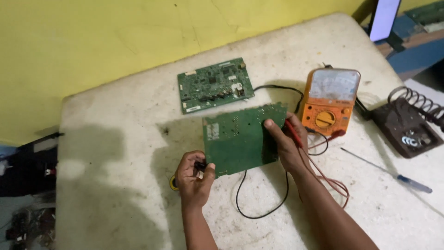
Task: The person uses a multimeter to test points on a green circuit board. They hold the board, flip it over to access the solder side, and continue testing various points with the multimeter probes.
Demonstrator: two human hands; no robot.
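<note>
You are holding a green board [240,139] up off the surface [115,153], tilted, with its plain back side facing you. Your left hand [194,176] is closed on the board's lower left corner, and it also pinches a small black tip [200,165] against that edge. Your right hand [284,143] grips the board's right edge, thumb on the front. The same hand holds a red probe [294,134], pressed along the fingers. Thin red wires [330,183] trail down from that hand past your wrist. A black wire [259,210] loops on the surface just under the board.

It looks like you are in the checking step: the board is lifted and both probes are in your hands, but I cannot tell if either tip touches a spot on the board yet. The next move would call for a steady board and careful aim, since the spots are tiny and the wires could snag.

Just past your right hand sits an orange meter [329,101] with a round dial. A second green board [215,84] lies flat beyond your hands, near the yellow wall [115,37]. Far to the right of your right hand lie a screwdriver [388,171] with a blue handle and a dark stand [407,127] with a coiled spring.
</note>
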